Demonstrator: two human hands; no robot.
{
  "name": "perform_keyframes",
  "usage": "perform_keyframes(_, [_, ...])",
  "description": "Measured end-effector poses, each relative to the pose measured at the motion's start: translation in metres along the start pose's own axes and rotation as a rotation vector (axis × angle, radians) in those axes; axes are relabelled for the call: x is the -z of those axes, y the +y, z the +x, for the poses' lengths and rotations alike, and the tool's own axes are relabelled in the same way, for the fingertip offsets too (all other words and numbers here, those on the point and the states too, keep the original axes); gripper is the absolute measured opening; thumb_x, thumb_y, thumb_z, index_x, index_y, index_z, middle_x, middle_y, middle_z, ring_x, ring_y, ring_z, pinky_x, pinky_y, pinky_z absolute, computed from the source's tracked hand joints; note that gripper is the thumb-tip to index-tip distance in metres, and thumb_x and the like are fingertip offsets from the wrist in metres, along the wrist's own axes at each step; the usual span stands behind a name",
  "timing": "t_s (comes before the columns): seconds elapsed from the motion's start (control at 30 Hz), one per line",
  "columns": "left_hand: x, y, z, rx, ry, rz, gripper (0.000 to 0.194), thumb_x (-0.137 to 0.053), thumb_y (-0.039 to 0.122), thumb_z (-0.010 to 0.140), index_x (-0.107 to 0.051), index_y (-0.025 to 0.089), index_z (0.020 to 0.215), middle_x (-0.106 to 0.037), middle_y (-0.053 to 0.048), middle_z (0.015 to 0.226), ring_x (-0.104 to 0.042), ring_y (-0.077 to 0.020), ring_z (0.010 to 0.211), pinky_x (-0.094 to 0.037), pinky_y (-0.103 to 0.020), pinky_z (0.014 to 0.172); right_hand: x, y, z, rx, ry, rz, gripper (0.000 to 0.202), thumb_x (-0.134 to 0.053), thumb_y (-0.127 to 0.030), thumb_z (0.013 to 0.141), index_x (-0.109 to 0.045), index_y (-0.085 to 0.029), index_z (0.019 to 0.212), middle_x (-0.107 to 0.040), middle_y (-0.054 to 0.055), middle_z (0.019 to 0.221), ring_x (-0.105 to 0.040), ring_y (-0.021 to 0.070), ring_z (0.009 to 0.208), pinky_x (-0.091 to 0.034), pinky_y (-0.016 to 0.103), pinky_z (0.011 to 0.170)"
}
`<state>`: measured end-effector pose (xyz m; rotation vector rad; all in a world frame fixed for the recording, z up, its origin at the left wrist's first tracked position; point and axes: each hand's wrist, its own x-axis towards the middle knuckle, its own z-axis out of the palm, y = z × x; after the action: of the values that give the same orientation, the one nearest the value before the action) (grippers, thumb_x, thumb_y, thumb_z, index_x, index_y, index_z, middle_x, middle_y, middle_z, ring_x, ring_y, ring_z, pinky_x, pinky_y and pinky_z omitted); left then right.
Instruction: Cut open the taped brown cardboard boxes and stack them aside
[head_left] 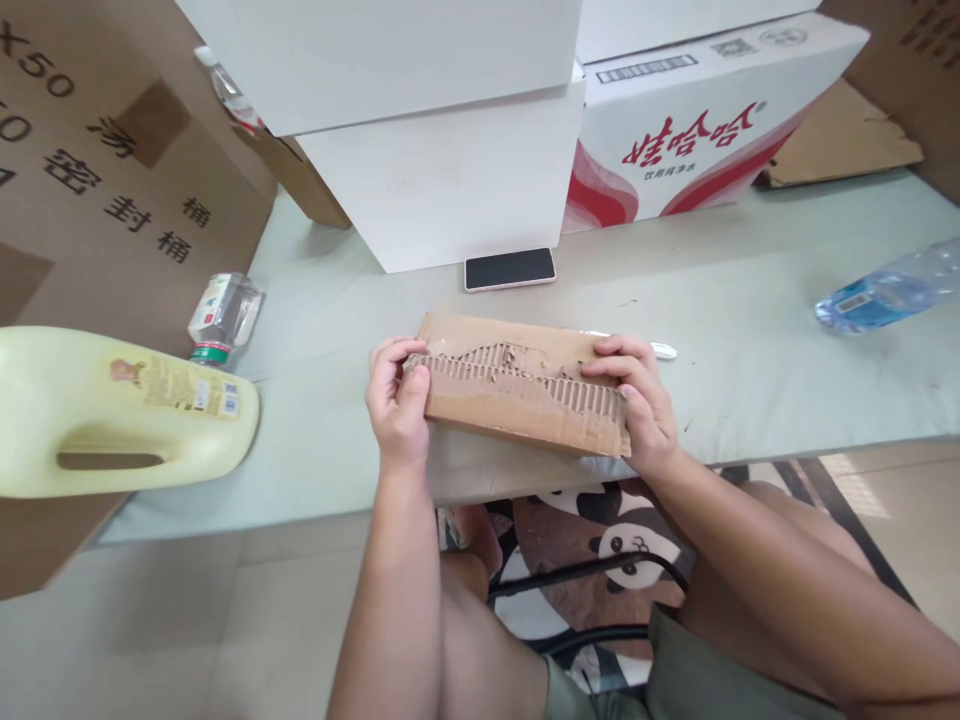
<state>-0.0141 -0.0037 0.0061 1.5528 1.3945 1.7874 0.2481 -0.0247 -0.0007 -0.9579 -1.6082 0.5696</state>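
Note:
A small brown cardboard box [517,415] is between my hands at the front edge of the table. Its paper skin is torn along the upper edge, and the ribbed corrugation shows. My left hand [397,395] grips the box's left end, thumb on the near face and fingers at the back. At the right end my right hand [641,400] holds it, fingers over the top and thumb near the corner. Just behind the box lies a white, slim object [664,351], mostly hidden by the box and my right hand.
A phone [510,269] lies before white cartons [450,180]. On the left are a yellow jug [172,440], a clear bottle [225,315] and a large cardboard box [172,110]. A water bottle [885,290] lies at right on the pale green cloth [757,330].

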Motion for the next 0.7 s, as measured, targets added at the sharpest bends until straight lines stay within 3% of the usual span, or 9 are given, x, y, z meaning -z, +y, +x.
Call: perform_keyframes(0.7, [0.0011, 0.0025, 0.0010, 0.073, 0.011, -0.035, 0.018, -0.064, 0.037, 0.079, -0.071, 0.024, 0.090, -0.064, -0.006, 0.103, -0.058, -0.0259, 0.111, -0.044, -0.038, 0.098, 0.0081, -0.0007, 0.0049, 0.006, -0.048, -0.026, 0.029, -0.044, -0.037, 0.097, -0.070, -0.025, 0.101, -0.061, 0.010, 0.114, -0.059, 0.0292, 0.112, -0.047, 0.053, 0.103])
